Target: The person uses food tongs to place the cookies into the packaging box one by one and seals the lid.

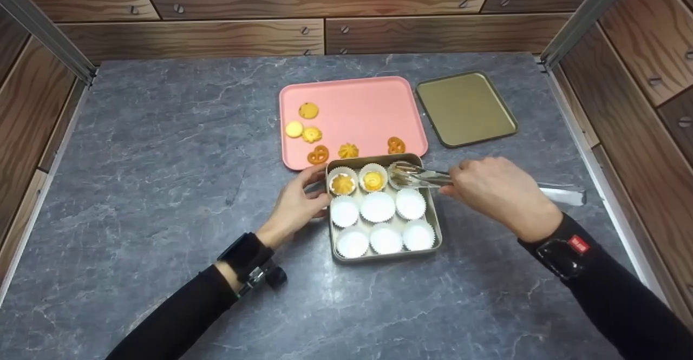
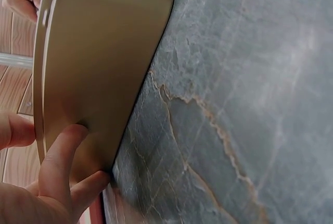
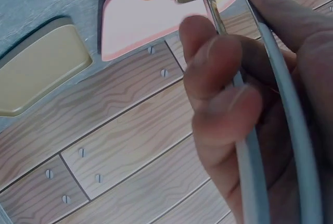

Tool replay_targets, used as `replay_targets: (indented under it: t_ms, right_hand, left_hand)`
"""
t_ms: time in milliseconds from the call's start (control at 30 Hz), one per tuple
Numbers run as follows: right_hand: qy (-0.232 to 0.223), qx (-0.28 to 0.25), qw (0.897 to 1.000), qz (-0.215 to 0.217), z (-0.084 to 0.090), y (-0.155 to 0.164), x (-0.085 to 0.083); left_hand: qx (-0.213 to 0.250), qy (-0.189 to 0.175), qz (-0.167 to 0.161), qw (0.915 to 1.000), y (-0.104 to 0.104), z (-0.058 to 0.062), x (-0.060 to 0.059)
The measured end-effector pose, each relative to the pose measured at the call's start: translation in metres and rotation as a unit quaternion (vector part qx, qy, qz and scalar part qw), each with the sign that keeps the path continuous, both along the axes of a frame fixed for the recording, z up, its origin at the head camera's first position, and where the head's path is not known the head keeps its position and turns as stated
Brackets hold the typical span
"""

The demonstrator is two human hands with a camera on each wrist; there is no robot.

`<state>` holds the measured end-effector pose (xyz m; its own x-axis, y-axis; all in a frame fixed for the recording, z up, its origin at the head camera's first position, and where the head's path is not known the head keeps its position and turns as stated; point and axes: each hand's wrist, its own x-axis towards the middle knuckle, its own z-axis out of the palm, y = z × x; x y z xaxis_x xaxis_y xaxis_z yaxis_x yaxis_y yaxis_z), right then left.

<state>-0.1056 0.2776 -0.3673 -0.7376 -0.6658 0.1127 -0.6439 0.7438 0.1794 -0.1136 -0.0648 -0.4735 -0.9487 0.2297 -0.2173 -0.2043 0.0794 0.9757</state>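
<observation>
metal tongs point(image 1: 435, 178), gripped by the right hand point(image 1: 495, 195), reach into a tin point(image 1: 387, 259); the left hand point(image 1: 295, 203) rests uncurled fingers point(image 2: 58, 166) against its side.

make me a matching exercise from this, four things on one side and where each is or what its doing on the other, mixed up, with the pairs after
Column 1
1. Left hand
2. Right hand
3. Pink tray
4. Olive-gold lid

Column 2
A. Bears loose cookies and pretzels
B. Touches the outer side of the tin
C. Lies on the table, near the right wall
D. Grips the metal tongs

Right pairs: 1-B, 2-D, 3-A, 4-C
</observation>
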Motion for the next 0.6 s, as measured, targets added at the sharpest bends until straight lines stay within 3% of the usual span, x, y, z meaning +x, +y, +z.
replay_targets:
  t_ms: [300, 600]
  right_hand:
    - [-0.014, 0.002, 1.000, -0.014, 0.0025, -0.0038, -0.0001]
    - [0.066, -0.001, 0.998, 0.005, 0.0009, 0.0002, 0.0019]
  left_hand:
    - [-0.003, -0.010, 0.002, 0.9999, 0.0006, 0.0008, -0.0007]
    - [-0.006, -0.012, 0.000, 0.9999, 0.0001, 0.0002, -0.0008]
